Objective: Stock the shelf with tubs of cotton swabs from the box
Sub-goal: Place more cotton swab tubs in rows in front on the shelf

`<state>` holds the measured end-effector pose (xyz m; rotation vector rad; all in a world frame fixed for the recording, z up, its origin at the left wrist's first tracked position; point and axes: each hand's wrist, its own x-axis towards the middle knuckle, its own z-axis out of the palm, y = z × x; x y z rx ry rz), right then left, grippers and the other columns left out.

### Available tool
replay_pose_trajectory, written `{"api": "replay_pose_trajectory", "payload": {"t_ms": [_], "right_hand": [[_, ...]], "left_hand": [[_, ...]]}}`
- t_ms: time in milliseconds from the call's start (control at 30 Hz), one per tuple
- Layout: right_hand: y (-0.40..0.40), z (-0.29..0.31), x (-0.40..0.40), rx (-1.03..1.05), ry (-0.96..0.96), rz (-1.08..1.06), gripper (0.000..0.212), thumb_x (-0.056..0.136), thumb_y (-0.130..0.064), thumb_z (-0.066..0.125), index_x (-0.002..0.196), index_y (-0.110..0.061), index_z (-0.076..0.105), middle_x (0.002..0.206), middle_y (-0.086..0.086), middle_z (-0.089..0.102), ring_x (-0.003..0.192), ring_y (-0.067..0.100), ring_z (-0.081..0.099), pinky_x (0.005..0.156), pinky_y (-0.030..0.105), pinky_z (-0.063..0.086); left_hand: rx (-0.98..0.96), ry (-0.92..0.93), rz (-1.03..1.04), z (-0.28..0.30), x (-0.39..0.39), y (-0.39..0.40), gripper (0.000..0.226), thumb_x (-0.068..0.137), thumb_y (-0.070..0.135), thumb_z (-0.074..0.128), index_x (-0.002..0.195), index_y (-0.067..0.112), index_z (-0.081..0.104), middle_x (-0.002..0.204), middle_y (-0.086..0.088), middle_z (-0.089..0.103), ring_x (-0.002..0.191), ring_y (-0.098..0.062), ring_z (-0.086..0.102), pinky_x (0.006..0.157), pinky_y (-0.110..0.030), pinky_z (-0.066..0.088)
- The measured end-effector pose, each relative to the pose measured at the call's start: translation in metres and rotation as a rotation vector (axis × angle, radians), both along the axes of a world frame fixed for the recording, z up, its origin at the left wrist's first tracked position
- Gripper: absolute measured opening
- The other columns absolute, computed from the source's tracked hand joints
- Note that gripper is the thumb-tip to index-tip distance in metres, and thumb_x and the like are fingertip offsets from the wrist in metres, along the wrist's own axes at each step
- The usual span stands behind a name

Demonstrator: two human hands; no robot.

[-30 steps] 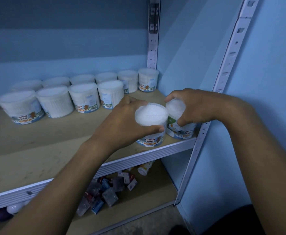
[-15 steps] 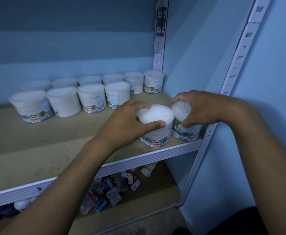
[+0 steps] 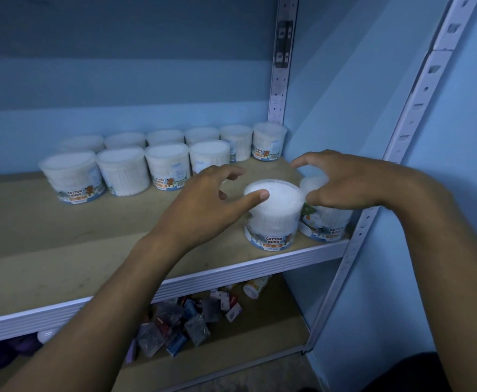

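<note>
About a dozen tubs are standing in two rows at the far side of the shelf, and two more tubs are sitting at its near right corner. The left hand and right hand are hovering over that pair with fingers spread, gripping nothing. The box is lying out of view, so I cannot tell how many are remaining.

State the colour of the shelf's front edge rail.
White, ribbed lengthwise: the front edge rail shows best in the head view.

Probably shop stockroom: slotted shelving
</note>
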<state>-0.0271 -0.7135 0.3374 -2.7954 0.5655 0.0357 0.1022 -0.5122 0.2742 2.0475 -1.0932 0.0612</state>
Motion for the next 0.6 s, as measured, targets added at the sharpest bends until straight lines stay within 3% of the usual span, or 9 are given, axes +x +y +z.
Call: {"api": "replay_pose_trajectory", "payload": {"t_ms": [200,367,600], "right_hand": [[0.022,0.000,0.028,-0.016,-0.181,0.044,0.058,0.090,-0.026,0.065,0.144,-0.035,0.046,0.150,0.002,0.040,0.131,0.020,0.044,0.091,0.023,0.031],[0.043,-0.005,0.055,0.023,-0.225,0.080,0.058,0.087,-0.026,0.067,0.140,-0.036,0.049,0.150,0.000,0.039,0.132,0.017,0.044,0.095,0.020,0.030],[0.062,-0.014,0.082,0.042,-0.194,0.106,0.059,0.088,-0.027,0.066,0.143,-0.035,0.046,0.149,0.002,0.038,0.132,0.019,0.043,0.095,0.023,0.032]], "left_hand": [[-0.009,-0.054,0.150,0.001,0.029,0.035,0.060,0.080,0.065,0.064,0.130,0.031,0.059,0.127,0.013,0.058,0.098,-0.004,0.060,0.073,-0.006,0.039],[0.035,-0.119,0.282,-0.003,0.055,0.065,0.057,0.082,0.057,0.067,0.130,0.026,0.059,0.128,0.005,0.058,0.109,-0.010,0.058,0.085,-0.020,0.041],[0.069,-0.118,0.353,-0.010,0.073,0.087,0.058,0.082,0.050,0.071,0.131,0.021,0.059,0.129,0.002,0.058,0.112,-0.015,0.058,0.087,-0.021,0.042]]}}
